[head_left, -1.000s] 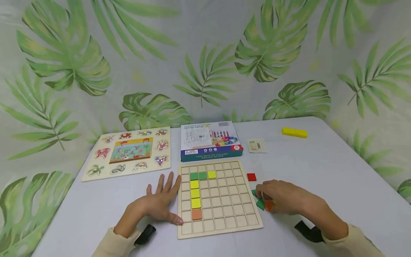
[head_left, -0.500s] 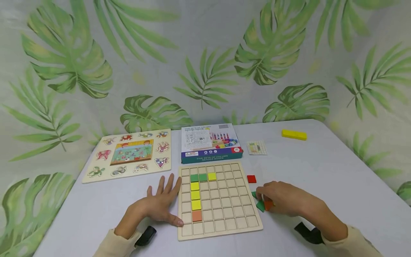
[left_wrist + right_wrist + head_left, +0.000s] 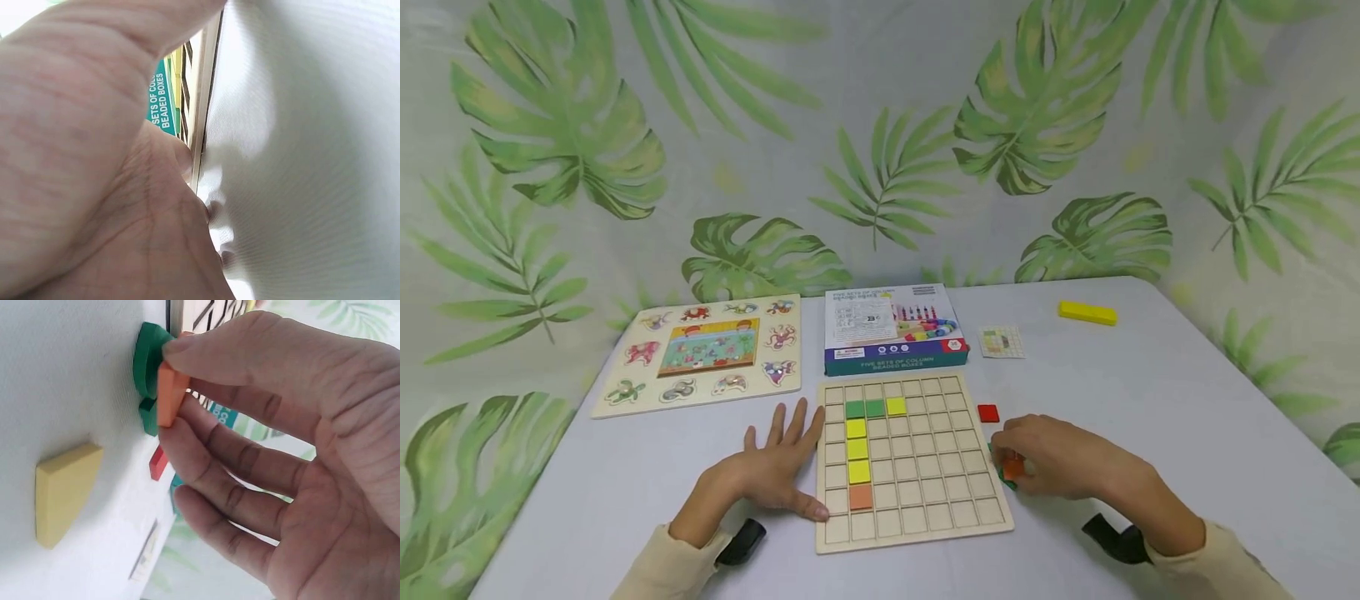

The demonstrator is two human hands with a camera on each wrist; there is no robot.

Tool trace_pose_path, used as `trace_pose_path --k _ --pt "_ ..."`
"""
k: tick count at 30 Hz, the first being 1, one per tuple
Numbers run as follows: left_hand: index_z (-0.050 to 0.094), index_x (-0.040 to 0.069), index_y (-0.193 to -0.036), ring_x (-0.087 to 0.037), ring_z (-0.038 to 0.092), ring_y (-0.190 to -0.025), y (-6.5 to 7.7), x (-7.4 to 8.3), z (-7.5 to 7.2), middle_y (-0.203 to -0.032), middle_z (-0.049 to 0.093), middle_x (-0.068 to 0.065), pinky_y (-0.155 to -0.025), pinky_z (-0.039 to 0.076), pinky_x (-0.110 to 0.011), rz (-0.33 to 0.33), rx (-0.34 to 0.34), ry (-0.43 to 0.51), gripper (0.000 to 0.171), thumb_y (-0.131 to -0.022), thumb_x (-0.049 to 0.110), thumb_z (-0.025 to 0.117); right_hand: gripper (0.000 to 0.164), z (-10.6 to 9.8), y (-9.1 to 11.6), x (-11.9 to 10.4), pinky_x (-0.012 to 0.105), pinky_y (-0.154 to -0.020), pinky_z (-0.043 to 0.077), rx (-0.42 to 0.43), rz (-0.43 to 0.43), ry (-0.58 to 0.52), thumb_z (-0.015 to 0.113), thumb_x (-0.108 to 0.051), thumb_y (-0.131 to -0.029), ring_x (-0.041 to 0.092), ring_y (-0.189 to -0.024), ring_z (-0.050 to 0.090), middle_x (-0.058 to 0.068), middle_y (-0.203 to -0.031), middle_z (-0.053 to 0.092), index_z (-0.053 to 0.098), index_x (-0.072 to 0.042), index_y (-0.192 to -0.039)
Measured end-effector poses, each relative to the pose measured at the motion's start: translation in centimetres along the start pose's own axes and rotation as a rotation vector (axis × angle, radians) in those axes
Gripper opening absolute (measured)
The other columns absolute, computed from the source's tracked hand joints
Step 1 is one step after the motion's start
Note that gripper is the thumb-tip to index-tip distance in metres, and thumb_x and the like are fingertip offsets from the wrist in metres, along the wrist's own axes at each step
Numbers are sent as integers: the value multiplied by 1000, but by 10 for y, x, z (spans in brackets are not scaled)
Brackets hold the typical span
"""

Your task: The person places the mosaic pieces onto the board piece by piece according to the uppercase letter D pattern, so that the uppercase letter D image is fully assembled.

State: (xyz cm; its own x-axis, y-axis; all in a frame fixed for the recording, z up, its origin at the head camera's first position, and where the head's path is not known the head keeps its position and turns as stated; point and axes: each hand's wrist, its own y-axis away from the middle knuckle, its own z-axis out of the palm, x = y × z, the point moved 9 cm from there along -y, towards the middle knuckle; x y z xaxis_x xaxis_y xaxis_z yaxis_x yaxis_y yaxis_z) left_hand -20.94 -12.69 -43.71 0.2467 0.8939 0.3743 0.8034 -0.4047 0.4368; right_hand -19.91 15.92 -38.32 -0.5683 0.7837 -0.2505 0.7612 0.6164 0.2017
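Note:
My right hand (image 3: 1051,458) pinches an orange tile (image 3: 170,395) between thumb and fingertips, just off the right edge of the wooden grid board (image 3: 932,475). Green pieces (image 3: 149,359) lie under and beside that tile, partly hidden by the hand in the head view. A yellow piece (image 3: 65,492) with a curved side lies on the cloth close by. My left hand (image 3: 775,477) rests at the board's left edge with fingers spread and straight, its thumb touching the lower left corner area. Green, yellow and orange tiles (image 3: 857,450) sit in some of the board's squares.
A red tile (image 3: 988,413) lies right of the board. Behind stand a boxed bead set (image 3: 895,329) and a small pattern card (image 3: 1001,342). An animal puzzle board (image 3: 700,358) lies at the left, a yellow bar (image 3: 1087,313) at the back right.
My right hand has shifted slightly left toward the board, and the orange tile has moved with it, now over the green pieces. The left hand stays in place.

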Motion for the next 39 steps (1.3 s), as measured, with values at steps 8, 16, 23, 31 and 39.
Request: trace_pose_path --k 8,16,23,31,39 --pt "0 11 -162 -47 -19 -150 0 0 -1 -167 -14 -20 -109 -6 -79 -2 0 -11 136 -67 66 81 14 -11 -13 -18 35 -81 51 63 -111 58 79 -14 -84 5 -78 49 -13 -85 60 72 -19 -95" --pt "-1 9 -161 -48 -19 -150 2 2 -5 -166 -15 -22 -108 -7 -80 14 8 -4 136 -69 62 83 18 -20 -28 -33 32 -77 52 77 -96 32 77 -16 -89 8 -80 53 -10 -89 63 69 -16 -105" --pt "-1 9 -161 -49 -18 -150 2 2 -1 -166 -14 -22 -108 -6 -80 18 5 -7 136 -68 64 82 15 -22 -43 -45 31 -79 52 102 -110 57 77 -20 -89 10 -81 53 -9 -90 63 67 -19 -100" --pt "-2 9 -161 -49 -19 -150 1 2 -2 -166 -15 -22 -108 -6 -80 24 8 -2 137 -68 64 82 8 -28 -59 -66 28 -78 52 138 -178 77 77 -22 -89 10 -80 52 -8 -89 63 69 -21 -92" --pt "-1 9 -162 -49 -19 -150 0 2 -3 -166 -15 -22 -108 -5 -80 25 7 -19 136 -69 66 80 13 -34 -66 -77 27 -81 54 224 -228 48 78 -15 -87 11 -86 56 -4 -100 66 68 -20 -94"
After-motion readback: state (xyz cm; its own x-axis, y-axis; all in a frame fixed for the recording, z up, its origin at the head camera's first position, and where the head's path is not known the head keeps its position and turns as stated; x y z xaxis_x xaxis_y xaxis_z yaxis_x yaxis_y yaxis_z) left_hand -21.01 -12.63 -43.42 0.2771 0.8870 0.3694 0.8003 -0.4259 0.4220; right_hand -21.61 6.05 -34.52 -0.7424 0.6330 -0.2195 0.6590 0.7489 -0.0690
